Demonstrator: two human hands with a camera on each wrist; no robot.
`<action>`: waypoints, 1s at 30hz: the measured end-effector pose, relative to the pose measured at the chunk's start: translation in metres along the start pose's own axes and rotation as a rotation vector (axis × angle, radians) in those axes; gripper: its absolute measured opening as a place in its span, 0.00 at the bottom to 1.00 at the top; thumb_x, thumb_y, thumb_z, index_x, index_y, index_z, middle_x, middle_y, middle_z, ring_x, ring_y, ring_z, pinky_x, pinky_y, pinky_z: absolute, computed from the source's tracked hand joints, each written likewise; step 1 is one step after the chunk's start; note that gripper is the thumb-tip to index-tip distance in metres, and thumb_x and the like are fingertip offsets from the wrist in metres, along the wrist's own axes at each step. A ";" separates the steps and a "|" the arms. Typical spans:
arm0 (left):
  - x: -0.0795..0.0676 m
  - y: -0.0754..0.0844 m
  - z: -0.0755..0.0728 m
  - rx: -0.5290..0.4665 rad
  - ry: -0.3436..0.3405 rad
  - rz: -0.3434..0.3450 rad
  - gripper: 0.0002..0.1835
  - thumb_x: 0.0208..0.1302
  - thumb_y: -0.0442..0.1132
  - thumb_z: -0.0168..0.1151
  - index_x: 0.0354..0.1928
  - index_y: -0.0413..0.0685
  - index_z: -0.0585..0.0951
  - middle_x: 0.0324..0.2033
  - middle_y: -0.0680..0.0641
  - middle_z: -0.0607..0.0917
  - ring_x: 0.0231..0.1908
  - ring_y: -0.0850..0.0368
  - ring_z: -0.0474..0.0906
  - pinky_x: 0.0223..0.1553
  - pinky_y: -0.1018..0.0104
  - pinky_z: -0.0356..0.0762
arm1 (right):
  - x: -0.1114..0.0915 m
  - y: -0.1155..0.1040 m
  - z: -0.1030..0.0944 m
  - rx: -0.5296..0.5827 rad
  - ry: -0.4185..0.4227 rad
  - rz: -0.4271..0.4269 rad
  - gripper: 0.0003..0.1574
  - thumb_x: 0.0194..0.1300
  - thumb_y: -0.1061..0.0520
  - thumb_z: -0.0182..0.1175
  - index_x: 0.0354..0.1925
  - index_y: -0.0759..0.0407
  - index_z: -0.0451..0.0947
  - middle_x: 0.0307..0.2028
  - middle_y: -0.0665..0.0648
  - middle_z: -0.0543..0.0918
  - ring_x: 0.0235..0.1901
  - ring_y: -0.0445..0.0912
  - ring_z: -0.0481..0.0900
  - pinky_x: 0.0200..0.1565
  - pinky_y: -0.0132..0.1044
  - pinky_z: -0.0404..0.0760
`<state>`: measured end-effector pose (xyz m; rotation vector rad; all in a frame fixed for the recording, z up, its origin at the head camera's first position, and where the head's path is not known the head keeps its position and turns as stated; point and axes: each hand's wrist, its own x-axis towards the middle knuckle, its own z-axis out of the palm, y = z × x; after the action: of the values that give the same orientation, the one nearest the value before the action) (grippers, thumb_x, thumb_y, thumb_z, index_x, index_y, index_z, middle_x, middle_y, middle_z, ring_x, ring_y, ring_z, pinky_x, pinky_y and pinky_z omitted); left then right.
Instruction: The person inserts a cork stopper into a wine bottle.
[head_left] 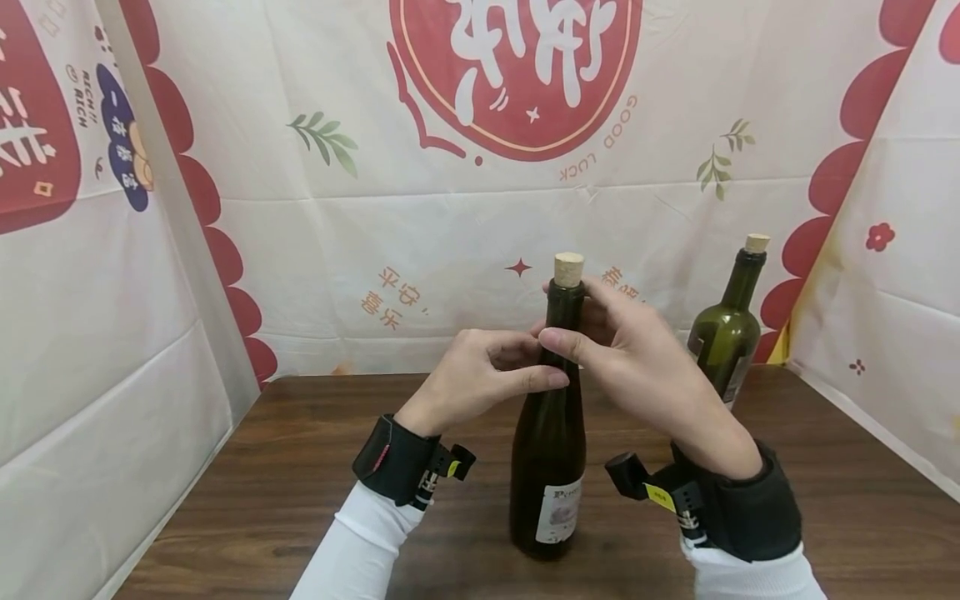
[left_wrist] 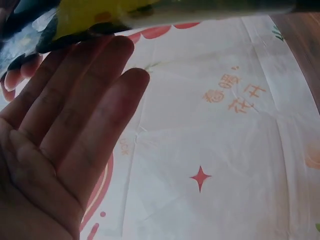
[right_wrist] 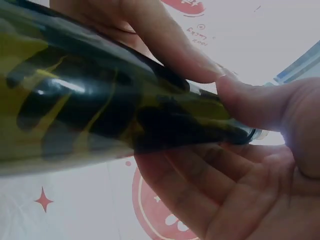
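Observation:
A dark green wine bottle (head_left: 550, 433) with a pale label stands upright on the wooden table, a cork (head_left: 568, 270) sticking out of its mouth. My right hand (head_left: 637, 354) holds its neck, thumb in front and fingers curved around behind. From the left, my left hand (head_left: 480, 375) lays its thumb across the neck just below the right thumb. In the left wrist view, the fingers (left_wrist: 97, 127) of that hand are straight beside the bottle glass. The right wrist view shows both thumbs against the neck, and the right fingers (right_wrist: 195, 185) behind it.
Farther back on the right stands another green bottle (head_left: 727, 333), also with a cork (head_left: 757, 242) in its mouth. The wooden table (head_left: 277, 500) is bounded by printed white cloth (head_left: 337, 275) at the back and both sides.

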<state>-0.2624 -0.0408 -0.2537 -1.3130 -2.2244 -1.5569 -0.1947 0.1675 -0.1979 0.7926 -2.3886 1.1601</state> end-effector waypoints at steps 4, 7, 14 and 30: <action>0.000 -0.001 -0.002 0.079 0.072 -0.020 0.12 0.73 0.48 0.71 0.51 0.52 0.90 0.43 0.59 0.91 0.46 0.63 0.88 0.49 0.61 0.85 | 0.001 0.003 -0.003 -0.036 0.036 0.032 0.26 0.77 0.50 0.66 0.66 0.57 0.74 0.46 0.55 0.87 0.45 0.47 0.85 0.48 0.43 0.79; 0.000 -0.002 -0.004 0.168 0.140 -0.035 0.13 0.75 0.52 0.68 0.50 0.54 0.90 0.42 0.61 0.91 0.45 0.66 0.87 0.48 0.61 0.85 | 0.002 0.008 -0.006 -0.062 0.071 0.051 0.26 0.77 0.50 0.66 0.66 0.58 0.75 0.47 0.58 0.89 0.47 0.49 0.87 0.50 0.43 0.80; -0.001 -0.011 -0.010 0.346 0.264 -0.098 0.18 0.78 0.55 0.63 0.56 0.51 0.88 0.50 0.53 0.91 0.51 0.57 0.87 0.53 0.57 0.84 | 0.002 0.020 -0.019 -0.136 0.184 0.085 0.28 0.76 0.48 0.67 0.66 0.60 0.75 0.52 0.64 0.88 0.54 0.58 0.86 0.54 0.58 0.79; -0.004 -0.029 -0.017 0.486 0.324 -0.363 0.37 0.77 0.61 0.62 0.75 0.43 0.73 0.71 0.41 0.77 0.72 0.44 0.70 0.69 0.45 0.71 | -0.004 0.055 -0.056 -0.222 0.402 0.243 0.31 0.79 0.49 0.63 0.68 0.66 0.72 0.57 0.76 0.82 0.56 0.68 0.81 0.51 0.60 0.78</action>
<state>-0.2870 -0.0599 -0.2683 -0.5108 -2.4848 -1.0968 -0.2214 0.2411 -0.1999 0.1781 -2.2548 1.0017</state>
